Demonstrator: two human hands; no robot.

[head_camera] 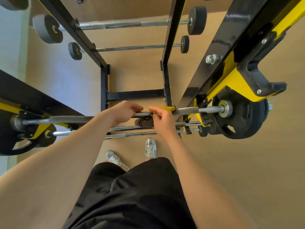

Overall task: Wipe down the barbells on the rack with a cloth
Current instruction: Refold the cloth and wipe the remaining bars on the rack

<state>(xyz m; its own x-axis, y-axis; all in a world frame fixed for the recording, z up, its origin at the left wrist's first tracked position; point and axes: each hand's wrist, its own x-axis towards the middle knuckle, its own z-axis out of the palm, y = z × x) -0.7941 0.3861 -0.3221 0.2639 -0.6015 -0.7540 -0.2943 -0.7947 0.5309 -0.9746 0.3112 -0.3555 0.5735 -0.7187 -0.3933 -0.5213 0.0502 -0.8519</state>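
Note:
The nearest barbell [69, 119] lies across the black and yellow rack [219, 52], with black plates at both ends. My left hand [125, 111] curls over the bar near its middle. My right hand [162, 120] pinches the bar just to the right of it. A dark brownish cloth [143, 122] hangs under the bar between the two hands; which hand holds it I cannot tell. A yellow strip [166, 108] sits on the bar just beyond my right fingers. Two thinner chrome bars [132, 131] rest lower on the same side.
Two more barbells [125, 24] with grey and black plates hang on the far side of the rack, the smaller barbell [132, 47] below. A large black plate [239, 119] sticks out at the right. My silver shoes [150, 147] stand on the tan floor beneath.

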